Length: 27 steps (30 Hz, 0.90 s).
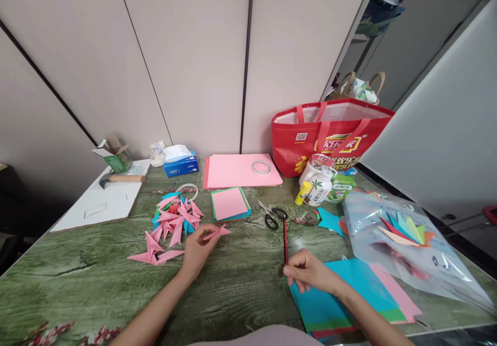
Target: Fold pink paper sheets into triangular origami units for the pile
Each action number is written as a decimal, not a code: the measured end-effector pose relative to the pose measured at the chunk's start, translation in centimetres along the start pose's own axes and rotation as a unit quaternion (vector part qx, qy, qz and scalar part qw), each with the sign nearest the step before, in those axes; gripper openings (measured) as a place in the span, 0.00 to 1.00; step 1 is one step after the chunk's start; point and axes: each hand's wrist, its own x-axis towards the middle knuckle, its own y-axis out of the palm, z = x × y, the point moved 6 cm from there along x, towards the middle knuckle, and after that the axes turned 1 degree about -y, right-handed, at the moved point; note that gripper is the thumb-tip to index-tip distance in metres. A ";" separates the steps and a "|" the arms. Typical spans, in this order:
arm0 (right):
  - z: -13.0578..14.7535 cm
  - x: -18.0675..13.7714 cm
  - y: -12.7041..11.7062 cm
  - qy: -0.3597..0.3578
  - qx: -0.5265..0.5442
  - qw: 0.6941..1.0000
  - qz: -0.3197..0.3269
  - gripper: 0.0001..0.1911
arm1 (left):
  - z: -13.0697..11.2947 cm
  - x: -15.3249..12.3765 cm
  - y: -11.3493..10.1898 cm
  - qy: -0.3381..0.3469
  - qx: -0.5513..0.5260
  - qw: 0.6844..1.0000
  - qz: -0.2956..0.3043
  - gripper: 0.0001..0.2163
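Note:
My left hand (pixel 199 250) pinches a small pink folded paper piece (pixel 219 233) between thumb and fingers above the table. Left of it sits a pile of folded paper pieces (pixel 176 215), mostly pink with some blue, red and green. My right hand (pixel 306 271) has its fingers closed at the near end of a red pencil (pixel 286 242), whose far end reaches the scissors (pixel 273 215). Beneath the right forearm lie large blue, green and pink paper sheets (pixel 353 289). A stack of square papers (pixel 231 204), pink on top, rests between the hands and the wall.
At the back are a tissue box (pixel 180 164), pink sheets (pixel 240 172) with a tape roll (pixel 261 167), and a red bag (pixel 287 152). A glue stick (pixel 303 193) leans by a white jar (pixel 319 185). A plastic bag (pixel 373 263) lies right; a hammer (pixel 124 178) rests on a white board (pixel 104 208).

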 end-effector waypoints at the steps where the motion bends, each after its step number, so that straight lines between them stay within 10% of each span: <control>1: 0.6 0.5 -0.2 -0.003 -0.003 1.000 0.026 0.18 | -0.2 0.1 0.0 -0.006 -0.006 1.000 0.003 0.05; 5: 5.0 4.0 -3.5 -0.067 -0.107 0.991 -0.036 0.16 | -0.2 0.3 0.8 -0.132 -0.110 0.984 0.045 0.07; 8: 8.4 7.7 -7.9 -0.094 -0.380 0.893 -0.223 0.16 | -0.4 0.3 1.3 -0.171 -0.136 0.973 0.073 0.08; 14: 9.7 14.5 -12.5 -0.066 -0.452 0.821 -0.342 0.13 | 0.3 0.1 1.4 -0.199 -0.115 0.970 0.082 0.10; 27: 11.6 19.6 -5.2 -0.158 -0.495 0.818 -0.245 0.12 | 1.2 0.1 2.5 -0.276 -0.256 0.920 0.108 0.10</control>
